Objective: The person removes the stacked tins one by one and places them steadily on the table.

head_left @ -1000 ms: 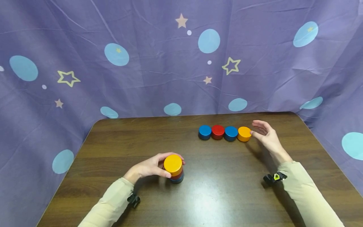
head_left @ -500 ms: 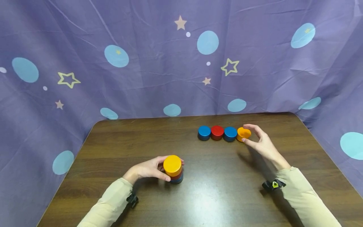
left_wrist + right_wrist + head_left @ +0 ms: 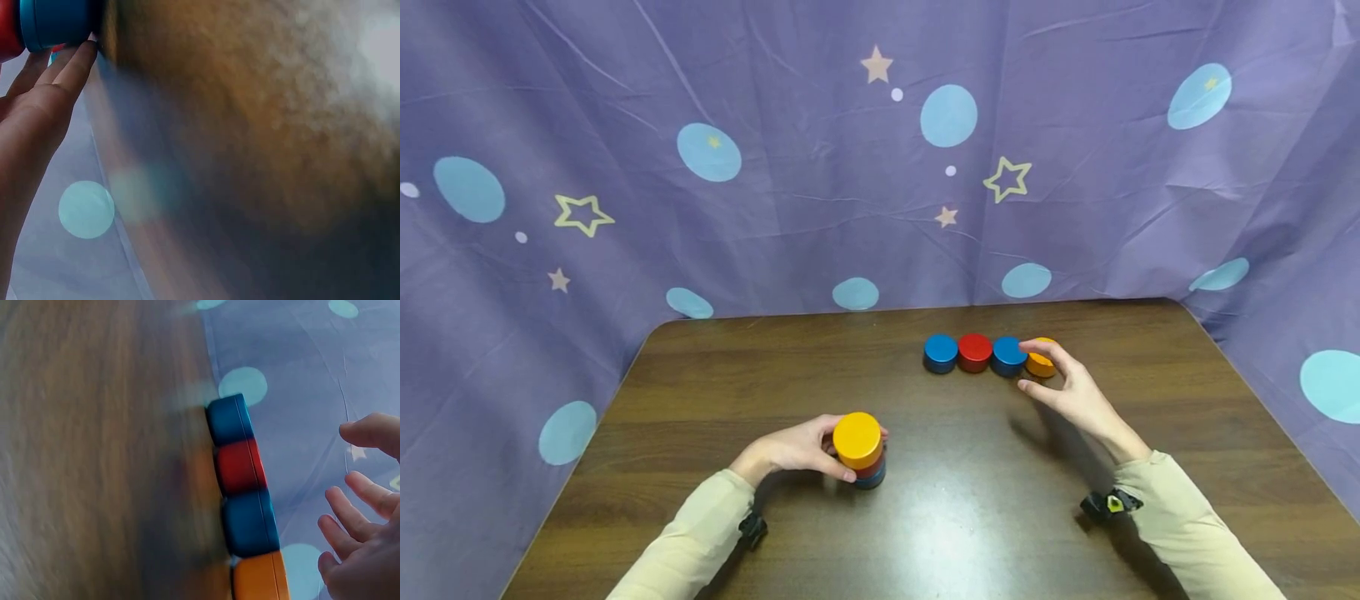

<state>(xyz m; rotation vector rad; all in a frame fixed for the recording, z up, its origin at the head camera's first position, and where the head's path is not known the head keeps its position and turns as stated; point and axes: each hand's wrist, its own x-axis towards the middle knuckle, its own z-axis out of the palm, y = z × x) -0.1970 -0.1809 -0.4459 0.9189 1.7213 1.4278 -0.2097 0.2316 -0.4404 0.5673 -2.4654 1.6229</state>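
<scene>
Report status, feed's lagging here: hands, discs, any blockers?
Left hand grips stack. Right hand closing on orange disc at row end, grip unconfirmed. Blue disc touches it. Nothing else in the way.

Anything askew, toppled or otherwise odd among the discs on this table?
Nothing stands out. The stack under the left hand stands upright, orange disc on top. The row of blue, red and blue discs lies straight, with the orange disc at its end under the right hand.
</scene>
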